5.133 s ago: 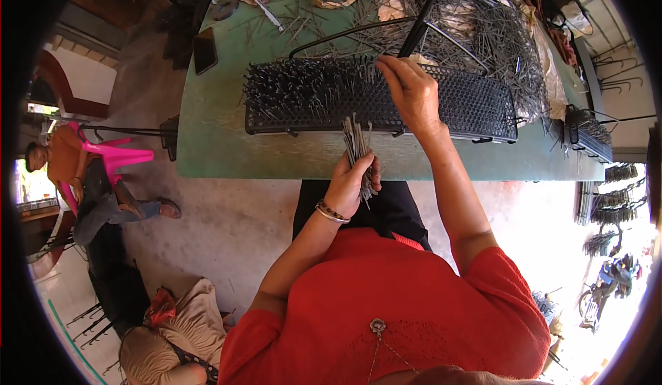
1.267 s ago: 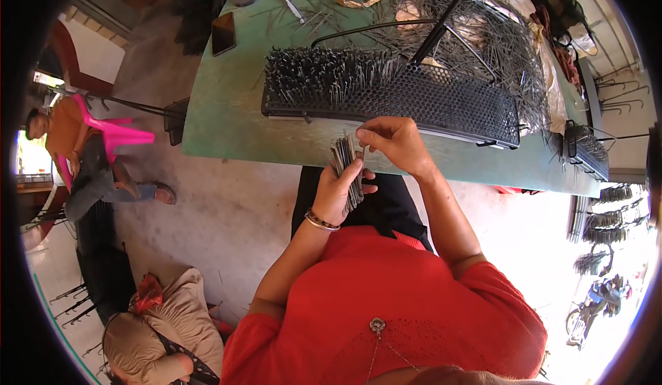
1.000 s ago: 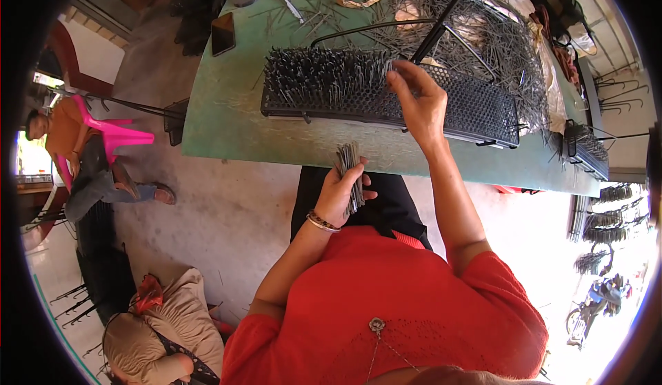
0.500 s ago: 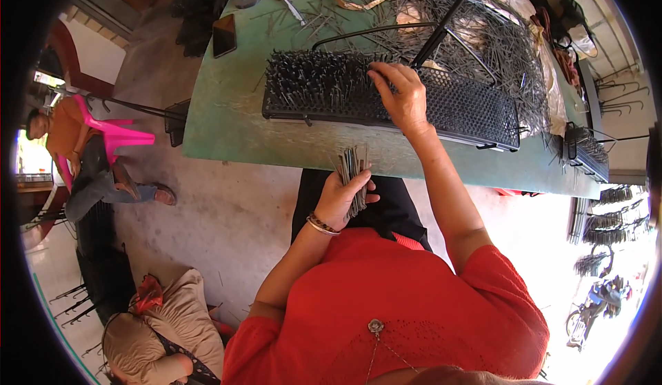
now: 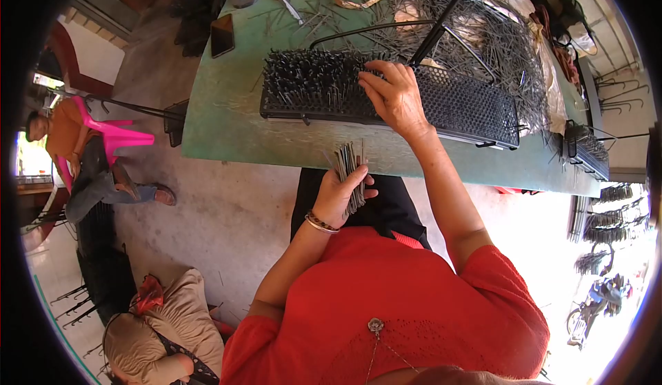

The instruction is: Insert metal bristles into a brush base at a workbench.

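Note:
My left hand (image 5: 339, 195) is closed around a bundle of thin metal rods (image 5: 353, 157), held upright just off the table's near edge. Above the long black perforated rack (image 5: 455, 113), my right hand (image 5: 394, 95) has its thumb and fingertips pinched together. Whatever sits in that pinch is too small or hidden to name. Many dark rods (image 5: 310, 82) stand crowded in the rack's left part, while open holes show to the right of my hand. A black frame (image 5: 434, 44) with slanting bars rises behind the rack.
The rack stands on a green table (image 5: 227, 123). A large heap of loose rods (image 5: 476, 47) lies behind it, and a phone (image 5: 223, 35) at the far left. A person (image 5: 83, 144) sits on a pink chair (image 5: 124, 137) at left. A smaller rack (image 5: 586, 152) is at right.
My right hand has shifted slightly left along the rack, its fingers still pinched. My left hand keeps hold of the rods, almost in the same place.

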A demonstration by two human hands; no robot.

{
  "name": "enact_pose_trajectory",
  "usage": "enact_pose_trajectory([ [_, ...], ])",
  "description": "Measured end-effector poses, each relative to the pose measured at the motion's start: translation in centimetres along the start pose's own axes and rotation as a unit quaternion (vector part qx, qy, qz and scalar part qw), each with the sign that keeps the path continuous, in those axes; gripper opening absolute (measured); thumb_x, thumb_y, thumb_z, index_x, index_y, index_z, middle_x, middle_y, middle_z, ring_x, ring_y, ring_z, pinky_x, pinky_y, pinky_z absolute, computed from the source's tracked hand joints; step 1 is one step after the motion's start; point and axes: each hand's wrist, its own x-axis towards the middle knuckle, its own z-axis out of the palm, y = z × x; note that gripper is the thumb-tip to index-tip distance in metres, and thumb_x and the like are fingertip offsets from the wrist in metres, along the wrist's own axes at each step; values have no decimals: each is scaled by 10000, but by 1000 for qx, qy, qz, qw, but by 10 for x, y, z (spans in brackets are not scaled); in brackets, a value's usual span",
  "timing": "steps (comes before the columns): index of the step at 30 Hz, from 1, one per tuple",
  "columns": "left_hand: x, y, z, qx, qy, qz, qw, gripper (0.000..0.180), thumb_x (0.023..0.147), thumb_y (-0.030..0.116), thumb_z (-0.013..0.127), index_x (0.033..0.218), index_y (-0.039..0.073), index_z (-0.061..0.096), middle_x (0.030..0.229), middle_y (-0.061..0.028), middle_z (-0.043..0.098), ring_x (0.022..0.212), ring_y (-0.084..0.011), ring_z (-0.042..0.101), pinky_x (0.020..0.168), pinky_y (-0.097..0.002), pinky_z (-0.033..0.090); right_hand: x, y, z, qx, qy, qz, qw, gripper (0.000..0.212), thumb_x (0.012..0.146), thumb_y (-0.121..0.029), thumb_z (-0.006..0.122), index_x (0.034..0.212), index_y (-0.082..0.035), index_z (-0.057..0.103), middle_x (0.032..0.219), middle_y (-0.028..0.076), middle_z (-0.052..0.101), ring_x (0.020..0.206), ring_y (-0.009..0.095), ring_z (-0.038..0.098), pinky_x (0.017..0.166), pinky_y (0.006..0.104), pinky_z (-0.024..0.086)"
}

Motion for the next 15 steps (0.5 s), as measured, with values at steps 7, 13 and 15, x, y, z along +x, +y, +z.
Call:
enact_pose_trajectory([
  [7,0,-1,-2,-9,10,0,1000,156,882,147,598,979,28,568,850,-30,579,779,-129,592,617,-291,563,-2,2,3,-42,18,22,999,168,785,-91,656,947,-50,649,977,54,601,875,232,559,765,355,408],
  [13,0,1,-2,-18,7,-2,1000,159,879,147,603,974,25,564,863,-37,581,791,-139,598,622,-303,566,1,2,3,-41,5,10,999,178,792,-91,647,966,-52,642,990,52,599,885,230,556,795,356,400],
  [15,0,1,-1,-19,9,-1,1000,161,879,146,604,977,25,563,868,-39,581,793,-141,598,623,-304,567,2,3,2,-38,2,2,999,182,794,-92,645,970,-50,641,995,54,599,888,231,555,802,356,398],
])
